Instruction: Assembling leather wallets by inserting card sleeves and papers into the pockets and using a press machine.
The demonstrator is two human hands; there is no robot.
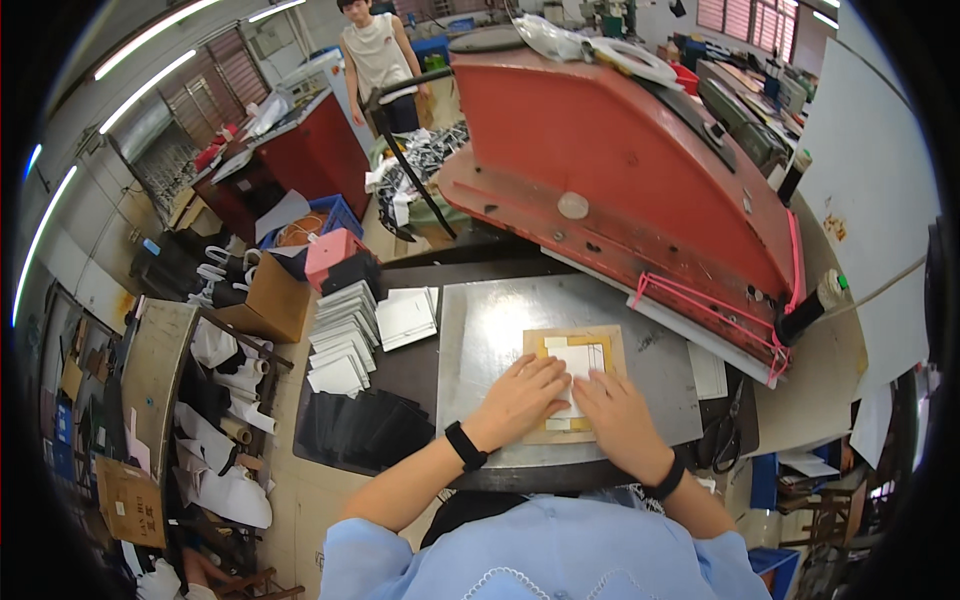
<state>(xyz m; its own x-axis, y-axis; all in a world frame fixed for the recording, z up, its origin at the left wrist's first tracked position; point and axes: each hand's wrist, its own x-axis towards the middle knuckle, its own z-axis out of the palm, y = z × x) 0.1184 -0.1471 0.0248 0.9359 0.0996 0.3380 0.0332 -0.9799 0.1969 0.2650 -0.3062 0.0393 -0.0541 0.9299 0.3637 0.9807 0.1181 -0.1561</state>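
Note:
My left hand (522,400) lies with fingers stretched out over the left side of a white rectangular sheet (575,362). From the other side my right hand (617,412) rests its spread fingers on the same sheet, close to the left one. Beneath the sheet is a tan board (533,345) with a yellow inner border. That board lies on a shiny metal plate (480,320) in front of me. Fanned white pieces (342,335), another small white stack (407,318) and overlapping black pieces (365,428) lie left of the plate.
A large red machine arm (600,150) slants above the plate's far right side. Black-handled scissors (728,435) lie to the right. A thread cone (828,290) stands on the machine. A cardboard box (275,300) and cluttered shelf (165,350) are left. Another person (380,55) stands behind.

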